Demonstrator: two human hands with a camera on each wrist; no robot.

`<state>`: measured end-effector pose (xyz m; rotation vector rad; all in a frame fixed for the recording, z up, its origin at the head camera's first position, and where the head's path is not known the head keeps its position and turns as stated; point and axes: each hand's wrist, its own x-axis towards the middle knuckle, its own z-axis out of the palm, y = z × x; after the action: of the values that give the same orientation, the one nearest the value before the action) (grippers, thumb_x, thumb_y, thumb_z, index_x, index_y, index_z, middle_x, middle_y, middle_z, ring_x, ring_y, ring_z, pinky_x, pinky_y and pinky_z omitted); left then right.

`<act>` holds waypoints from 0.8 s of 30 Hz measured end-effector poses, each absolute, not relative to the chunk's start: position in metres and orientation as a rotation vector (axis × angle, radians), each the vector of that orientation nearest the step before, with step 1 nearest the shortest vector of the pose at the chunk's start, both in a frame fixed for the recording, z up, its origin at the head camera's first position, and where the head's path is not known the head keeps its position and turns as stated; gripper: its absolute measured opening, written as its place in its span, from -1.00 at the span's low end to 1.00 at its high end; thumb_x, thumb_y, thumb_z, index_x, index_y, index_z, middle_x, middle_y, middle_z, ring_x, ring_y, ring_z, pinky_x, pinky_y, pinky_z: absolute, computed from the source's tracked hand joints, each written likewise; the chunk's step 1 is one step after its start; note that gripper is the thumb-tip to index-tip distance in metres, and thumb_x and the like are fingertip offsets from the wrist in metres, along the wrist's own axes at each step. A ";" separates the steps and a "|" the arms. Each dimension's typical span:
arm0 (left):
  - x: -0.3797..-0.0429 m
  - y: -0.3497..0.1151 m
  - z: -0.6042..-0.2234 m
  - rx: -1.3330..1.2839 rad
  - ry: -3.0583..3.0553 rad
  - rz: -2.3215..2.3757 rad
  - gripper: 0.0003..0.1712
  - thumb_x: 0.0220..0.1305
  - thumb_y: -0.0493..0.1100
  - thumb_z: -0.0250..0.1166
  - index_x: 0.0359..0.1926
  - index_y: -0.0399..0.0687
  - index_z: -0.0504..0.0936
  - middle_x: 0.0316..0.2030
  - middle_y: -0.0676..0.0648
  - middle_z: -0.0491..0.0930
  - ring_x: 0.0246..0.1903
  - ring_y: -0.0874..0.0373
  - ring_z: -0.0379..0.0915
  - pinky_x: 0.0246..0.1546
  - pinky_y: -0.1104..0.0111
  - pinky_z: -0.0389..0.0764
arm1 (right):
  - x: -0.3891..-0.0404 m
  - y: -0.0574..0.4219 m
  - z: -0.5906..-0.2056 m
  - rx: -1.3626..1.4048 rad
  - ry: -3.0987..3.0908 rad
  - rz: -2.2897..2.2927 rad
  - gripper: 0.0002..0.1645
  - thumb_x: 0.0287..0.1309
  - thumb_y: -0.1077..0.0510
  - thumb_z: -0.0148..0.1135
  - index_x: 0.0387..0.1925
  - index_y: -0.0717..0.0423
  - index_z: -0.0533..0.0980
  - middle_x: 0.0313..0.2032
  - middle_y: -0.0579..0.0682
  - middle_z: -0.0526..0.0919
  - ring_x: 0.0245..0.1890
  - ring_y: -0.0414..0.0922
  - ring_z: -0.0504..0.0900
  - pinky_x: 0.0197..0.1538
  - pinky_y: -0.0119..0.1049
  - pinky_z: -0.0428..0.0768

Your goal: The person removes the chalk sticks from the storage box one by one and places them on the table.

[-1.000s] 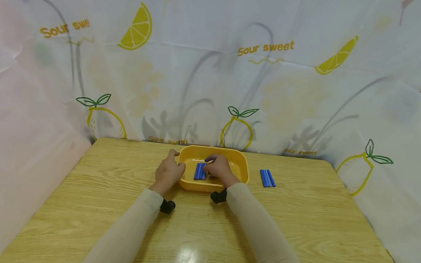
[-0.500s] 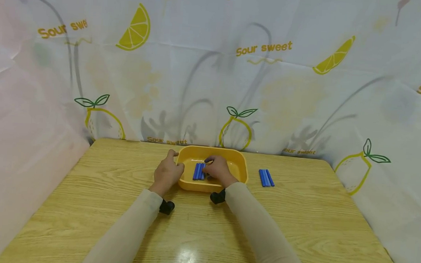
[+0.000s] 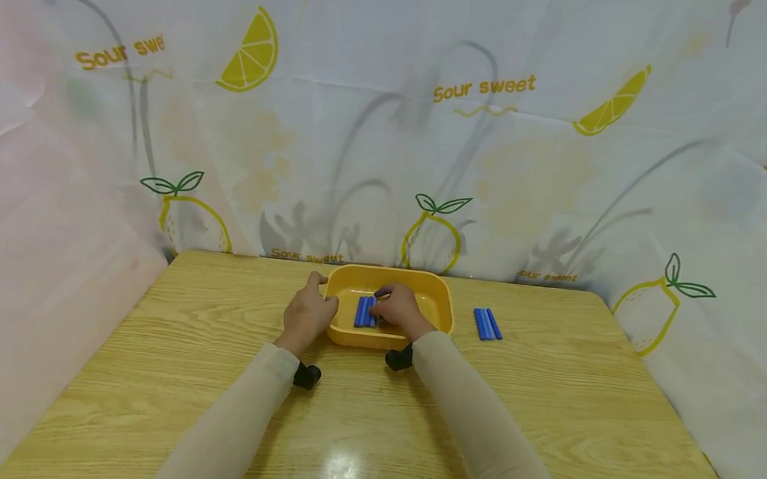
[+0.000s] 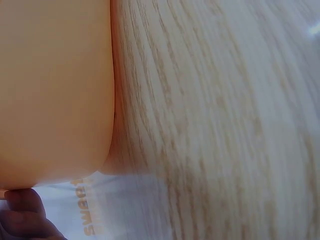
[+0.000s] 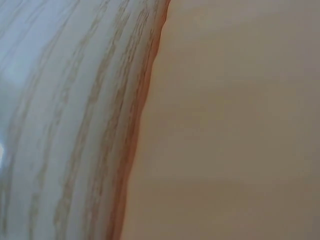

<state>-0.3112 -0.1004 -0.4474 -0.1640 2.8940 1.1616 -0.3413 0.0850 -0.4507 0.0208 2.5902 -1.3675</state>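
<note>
Hardly anything has moved at the yellow rounded-rectangular plastic tray (image 3: 358,338).
Left hand (image 3: 309,312) grips its rim; right hand (image 3: 400,308), fingers curled, hold unclear, meets slim blue sticks (image 3: 364,311) inside. Apparently aligning; next likely needs light nudges.

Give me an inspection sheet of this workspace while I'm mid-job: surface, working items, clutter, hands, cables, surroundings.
Surface: wood-grain table, with a bright glare spot near the front.
Job's things: yellow tray with blue sticks side by side inside; another blue group on the table to its right.
Clutter: nothing seen.
Hands: left hand touches the tray's left end; right hand is inside, fingertips at the sticks, grip unclear.
Cables: nothing seen.
Surroundings: lemon-printed sheeting behind.
</note>
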 end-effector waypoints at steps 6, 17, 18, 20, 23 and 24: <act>-0.311 -0.101 -0.447 -0.159 2.903 1.166 -0.46 0.29 -0.04 0.00 0.30 0.07 0.23 -0.76 0.00 0.33 -0.80 0.15 0.13 -0.76 0.37 0.16 | -0.342 0.085 -0.451 0.023 2.566 -1.370 -0.56 0.02 0.26 0.35 0.01 0.24 0.55 -0.35 0.15 0.65 -0.55 -0.13 0.63 -0.42 -0.30 0.65; -0.311 -0.099 -0.448 -0.171 2.889 1.167 -0.44 0.27 -0.05 -0.01 0.31 0.10 0.22 -0.76 0.01 0.31 -0.80 0.16 0.10 -0.77 0.37 0.13 | -0.343 0.085 -0.452 0.042 2.590 -1.324 -0.57 0.01 0.26 0.34 -0.01 0.23 0.56 -0.27 0.17 0.64 -0.54 -0.13 0.61 -0.45 -0.32 0.62; -0.311 -0.100 -0.449 -0.175 2.892 1.161 -0.44 0.27 -0.05 -0.01 0.31 0.11 0.22 -0.76 0.01 0.31 -0.80 0.16 0.10 -0.77 0.37 0.13 | -0.343 0.085 -0.452 0.037 2.595 -1.313 -0.57 0.01 0.25 0.34 -0.01 0.22 0.57 -0.29 0.16 0.64 -0.54 -0.13 0.61 -0.46 -0.33 0.61; -0.311 -0.100 -0.449 -0.177 2.903 1.149 -0.45 0.29 -0.04 0.00 0.30 0.10 0.22 -0.75 0.00 0.33 -0.79 0.15 0.13 -0.76 0.37 0.15 | -0.343 0.084 -0.451 0.033 2.612 -1.292 -0.57 0.01 0.24 0.34 -0.02 0.21 0.57 -0.30 0.15 0.64 -0.54 -0.13 0.59 -0.46 -0.34 0.59; -0.311 -0.100 -0.450 -0.168 2.912 1.147 -0.45 0.30 -0.03 0.01 0.30 0.10 0.22 -0.73 -0.01 0.36 -0.79 0.15 0.15 -0.76 0.37 0.16 | -0.343 0.084 -0.451 0.033 2.651 -1.259 -0.57 -0.02 0.22 0.35 -0.03 0.20 0.58 -0.26 0.13 0.65 -0.49 -0.13 0.57 -0.44 -0.36 0.55; -0.312 -0.100 -0.450 -0.164 2.914 1.148 -0.45 0.30 -0.03 0.01 0.30 0.09 0.22 -0.73 -0.01 0.37 -0.79 0.15 0.15 -0.76 0.37 0.15 | -0.343 0.084 -0.451 0.031 2.668 -1.247 -0.57 -0.03 0.22 0.35 -0.04 0.20 0.59 -0.25 0.13 0.65 -0.47 -0.12 0.57 -0.43 -0.37 0.54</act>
<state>-0.3116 -0.0998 -0.4498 -0.1638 2.9142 1.1477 -0.3432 0.0839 -0.4507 0.0314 2.6682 -1.2466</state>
